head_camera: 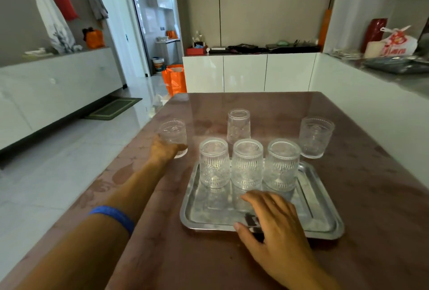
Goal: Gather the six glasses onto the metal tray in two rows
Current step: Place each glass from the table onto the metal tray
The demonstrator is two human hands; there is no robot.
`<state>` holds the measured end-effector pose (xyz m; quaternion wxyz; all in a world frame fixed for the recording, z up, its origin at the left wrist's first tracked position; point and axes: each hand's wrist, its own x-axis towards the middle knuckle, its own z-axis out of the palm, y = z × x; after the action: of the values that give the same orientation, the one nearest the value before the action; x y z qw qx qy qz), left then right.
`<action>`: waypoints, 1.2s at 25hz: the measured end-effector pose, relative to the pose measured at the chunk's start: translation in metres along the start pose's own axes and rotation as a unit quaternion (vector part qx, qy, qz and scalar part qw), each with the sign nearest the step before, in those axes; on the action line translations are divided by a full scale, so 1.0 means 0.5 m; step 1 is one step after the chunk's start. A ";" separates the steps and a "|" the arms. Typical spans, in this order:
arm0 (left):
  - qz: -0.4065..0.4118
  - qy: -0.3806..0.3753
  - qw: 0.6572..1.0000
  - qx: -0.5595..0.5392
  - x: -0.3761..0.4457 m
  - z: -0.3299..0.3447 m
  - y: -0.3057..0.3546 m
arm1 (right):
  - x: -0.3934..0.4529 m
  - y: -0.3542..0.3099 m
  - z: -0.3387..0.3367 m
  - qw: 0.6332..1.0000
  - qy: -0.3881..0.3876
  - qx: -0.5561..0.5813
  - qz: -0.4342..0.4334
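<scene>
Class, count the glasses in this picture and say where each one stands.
6. Three stand in a row on the metal tray: left, middle, right. Three are on the table: one behind the tray, one far right, one at the left hand. None seems hidden.

The near half of the metal tray (320, 217) is left bare except where the right hand (272, 217) rests. Its far half is blocked by a row of three glasses (247, 164) standing close together. Open table (371, 197) is left to the tray's right.
</scene>
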<state>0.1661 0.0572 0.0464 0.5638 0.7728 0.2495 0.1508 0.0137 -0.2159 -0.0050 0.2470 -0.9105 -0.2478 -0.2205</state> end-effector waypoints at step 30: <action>0.344 -0.147 0.919 0.123 -0.276 -0.064 -0.016 | -0.016 -0.004 -0.038 0.947 0.161 0.250 0.123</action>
<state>0.0333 0.0076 0.0556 0.4076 0.8878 -0.1007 0.1883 0.0010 -0.2279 0.0060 0.5287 -0.7951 -0.1380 -0.2632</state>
